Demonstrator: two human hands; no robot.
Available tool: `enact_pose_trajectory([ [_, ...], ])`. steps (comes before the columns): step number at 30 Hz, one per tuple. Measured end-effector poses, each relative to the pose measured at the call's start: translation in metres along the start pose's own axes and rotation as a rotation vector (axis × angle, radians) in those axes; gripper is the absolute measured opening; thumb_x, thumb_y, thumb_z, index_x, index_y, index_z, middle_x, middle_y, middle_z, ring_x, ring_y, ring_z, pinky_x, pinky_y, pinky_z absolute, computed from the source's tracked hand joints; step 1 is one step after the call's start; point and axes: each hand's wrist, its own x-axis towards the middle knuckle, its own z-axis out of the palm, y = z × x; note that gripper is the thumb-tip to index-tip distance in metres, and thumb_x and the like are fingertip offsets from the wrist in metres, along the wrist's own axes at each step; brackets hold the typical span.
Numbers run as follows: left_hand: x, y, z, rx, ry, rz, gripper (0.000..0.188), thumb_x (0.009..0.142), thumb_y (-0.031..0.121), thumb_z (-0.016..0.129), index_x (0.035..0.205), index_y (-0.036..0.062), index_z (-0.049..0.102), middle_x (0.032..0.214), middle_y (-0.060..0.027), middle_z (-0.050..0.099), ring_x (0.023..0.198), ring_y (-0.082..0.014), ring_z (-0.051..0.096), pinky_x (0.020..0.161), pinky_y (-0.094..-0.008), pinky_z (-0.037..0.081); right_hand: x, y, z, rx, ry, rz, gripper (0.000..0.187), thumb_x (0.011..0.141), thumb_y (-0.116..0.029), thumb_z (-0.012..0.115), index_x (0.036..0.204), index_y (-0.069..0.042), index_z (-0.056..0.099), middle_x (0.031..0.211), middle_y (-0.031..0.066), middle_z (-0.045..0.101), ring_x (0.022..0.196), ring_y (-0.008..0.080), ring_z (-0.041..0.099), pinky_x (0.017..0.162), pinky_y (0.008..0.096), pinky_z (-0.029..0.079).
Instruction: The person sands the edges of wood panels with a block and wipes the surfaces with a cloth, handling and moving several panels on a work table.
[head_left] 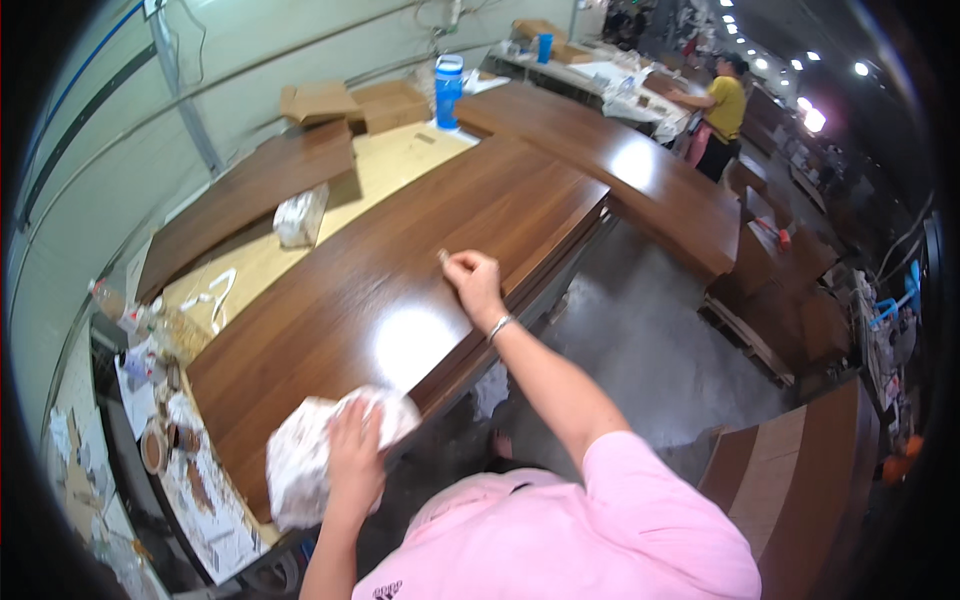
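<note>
The dark brown panel (345,300) lies flat across the desk (395,155), beneath and in front of both hands. The right arm stretches forward over it, the right hand (476,284) bent at the wrist, its fingers pinched on a small pale piece (443,257), too small to identify, just above the panel or touching it. The left hand (356,450) lies back-up on a bunched white cloth (300,465) at the panel's near end, fingers over its top; whether they grip, I cannot tell. Beyond the panel sit a white bundle (300,217) and a blue bottle (448,95).
</note>
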Motion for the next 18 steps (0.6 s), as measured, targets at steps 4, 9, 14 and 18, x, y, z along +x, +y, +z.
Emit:
enact_pose_trajectory([
  [4, 0.068, 0.031, 0.037, -0.011, 0.083, 0.236, 0.057, 0.075, -0.006, 0.057, 0.132, 0.0013, 0.056, 0.139, -0.022, 0.053, 0.131, -0.0405, 0.049, 0.109, -0.0535, 0.037, 0.007, -0.005, -0.014, 0.263, 0.028, 0.227, 0.014, 0.089, -0.013, 0.07, 0.086, 0.001, 0.071, 0.066, -0.0019, 0.06, 0.054, 0.0043, 0.05, 0.047, 0.0222, 0.037],
  [9, 0.069, 0.022, 0.018, -0.999, -0.039, -0.098, 0.059, 0.068, -0.02, 0.044, 0.118, 0.0012, 0.067, 0.118, -0.0098, 0.067, 0.102, -0.0179, 0.065, 0.077, -0.0307, 0.056, -0.018, -0.02, -0.037, -0.112, 0.085, 0.055, 0.018, 0.082, -0.015, 0.075, 0.083, 0.002, 0.069, 0.065, 0.002, 0.061, 0.058, 0.0125, 0.057, 0.055, 0.0306, 0.044],
  [14, 0.084, -0.082, -0.028, -0.551, 0.433, -0.202, 0.047, 0.074, -0.013, 0.051, 0.118, -0.0026, 0.066, 0.102, -0.0156, 0.07, 0.086, -0.0229, 0.068, 0.079, -0.032, 0.053, -0.114, -0.048, -0.02, -0.43, -0.147, -0.462, 0.014, 0.073, -0.01, 0.071, 0.083, -0.003, 0.067, 0.08, 0.0131, 0.058, 0.072, 0.0314, 0.061, 0.064, 0.0395, 0.051],
  [18, 0.085, -0.117, -0.01, -0.231, 0.378, -0.242, 0.037, 0.078, -0.003, 0.063, 0.115, 0.0025, 0.066, 0.104, -0.0168, 0.068, 0.096, -0.0342, 0.066, 0.084, -0.0398, 0.051, -0.169, -0.055, 0.003, -0.41, -0.311, -0.475, 0.023, 0.071, -0.009, 0.072, 0.091, -0.002, 0.065, 0.085, 0.0124, 0.057, 0.075, 0.0313, 0.062, 0.065, 0.0399, 0.052],
])
